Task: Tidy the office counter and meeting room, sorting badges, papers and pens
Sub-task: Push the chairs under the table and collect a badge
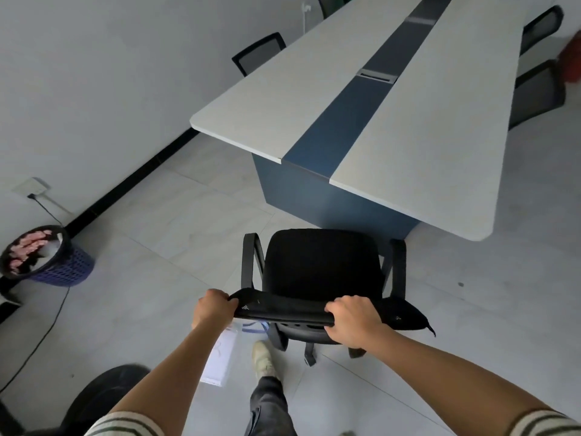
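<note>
Black mesh covers the chair back point(283, 309), and both hands grip its top edge. The left hand point(213, 309) has its fingers curled over the left corner of that edge. The right hand point(352, 324) wraps the edge further along, knuckles up. Just beyond the hands lie the chair's seat point(323, 262) and two armrests, and the near end of the meeting table point(424, 136) stands just past the seat. Close below the left wrist a pale sheet point(220, 354) shows, with a blue lanyard point(254, 327) beside it. Whether these hang from the left hand or lie on the floor cannot be told. Between the forearms a shoe point(264, 357) rests on the grey floor tiles point(157, 247). Well out to the left of the left hand a perforated blue wastebasket point(63, 269) stands by the wall, below a wall socket point(31, 187) with a cable plugged in. Other black chairs point(257, 51) stand along both long sides of the table, far beyond the hands.
</note>
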Tool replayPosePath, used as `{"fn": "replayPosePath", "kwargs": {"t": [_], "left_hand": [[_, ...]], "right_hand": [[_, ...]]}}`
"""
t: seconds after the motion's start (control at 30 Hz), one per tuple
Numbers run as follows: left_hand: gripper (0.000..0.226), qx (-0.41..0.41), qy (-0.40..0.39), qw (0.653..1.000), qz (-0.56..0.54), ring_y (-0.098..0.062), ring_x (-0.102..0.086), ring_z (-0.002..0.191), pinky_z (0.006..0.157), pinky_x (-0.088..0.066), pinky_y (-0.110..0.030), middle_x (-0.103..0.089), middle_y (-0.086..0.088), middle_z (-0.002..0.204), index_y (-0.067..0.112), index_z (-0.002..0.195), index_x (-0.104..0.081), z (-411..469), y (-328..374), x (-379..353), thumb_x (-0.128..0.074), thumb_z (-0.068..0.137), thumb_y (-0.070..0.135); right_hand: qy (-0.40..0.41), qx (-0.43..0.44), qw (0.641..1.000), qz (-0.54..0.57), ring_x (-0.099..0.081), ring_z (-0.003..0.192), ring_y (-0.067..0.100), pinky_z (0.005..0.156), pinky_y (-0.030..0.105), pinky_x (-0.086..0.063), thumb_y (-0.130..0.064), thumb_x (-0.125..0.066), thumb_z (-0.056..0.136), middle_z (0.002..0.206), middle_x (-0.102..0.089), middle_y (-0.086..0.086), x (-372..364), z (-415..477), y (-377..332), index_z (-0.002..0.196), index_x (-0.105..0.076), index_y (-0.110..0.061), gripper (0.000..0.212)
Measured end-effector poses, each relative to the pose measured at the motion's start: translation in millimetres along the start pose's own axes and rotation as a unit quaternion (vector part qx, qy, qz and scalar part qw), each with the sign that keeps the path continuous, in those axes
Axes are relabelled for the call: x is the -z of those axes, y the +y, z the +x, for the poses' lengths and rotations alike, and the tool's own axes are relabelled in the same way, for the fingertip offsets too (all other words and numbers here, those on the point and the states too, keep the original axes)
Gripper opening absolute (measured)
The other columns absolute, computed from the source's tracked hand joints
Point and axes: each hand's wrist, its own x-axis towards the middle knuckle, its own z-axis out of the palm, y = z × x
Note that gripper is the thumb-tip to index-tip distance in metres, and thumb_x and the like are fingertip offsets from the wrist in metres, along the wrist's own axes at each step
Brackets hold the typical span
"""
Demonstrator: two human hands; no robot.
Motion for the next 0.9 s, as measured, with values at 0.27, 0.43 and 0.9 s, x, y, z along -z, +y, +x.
{"fn": "replayPosePath", "kwargs": {"t": [0.27, 0.43, 0.9], "left_hand": [[0.012, -0.019, -0.047, 0.999, -0.014, -0.027, -0.063, 0.059, 0.050, -0.043, -0.021, -0.065, -0.009, 0.064, 0.007, 0.072, -0.070, 99, 72, 35, -0.064, 0.071, 0.017], [0.015, -0.048, -0.061, 0.995, -0.057, -0.032, -0.067, 0.066, 0.064, -0.057, -0.035, -0.067, -0.014, 0.069, 0.002, 0.075, -0.068, 140, 107, 44, -0.068, 0.072, 0.017], [0.029, -0.071, -0.075, 0.973, -0.209, -0.026, -0.065, 0.081, 0.083, -0.057, -0.035, -0.070, -0.010, 0.100, 0.013, 0.107, -0.070, 215, 144, 79, -0.064, 0.080, 0.005]], "right_hand": [[0.020, -0.078, 0.997, 0.012, -0.065, 0.082, 0.014, 0.069, 0.023, -0.050, -0.050, -0.050, 0.088, 0.093, -0.069, -0.007, 30, 75, 6, 0.114, -0.066, -0.027, 0.038], [0.034, -0.134, 0.990, 0.027, -0.065, 0.086, 0.012, 0.074, 0.022, -0.051, -0.052, -0.052, 0.086, 0.095, -0.070, -0.008, 48, 119, 28, 0.115, -0.067, -0.030, 0.039], [-0.046, -0.109, 0.992, 0.037, -0.058, 0.100, 0.014, 0.084, 0.024, -0.048, -0.047, -0.049, 0.091, 0.117, -0.057, -0.005, 64, 187, 34, 0.132, -0.054, -0.026, 0.046]]}}
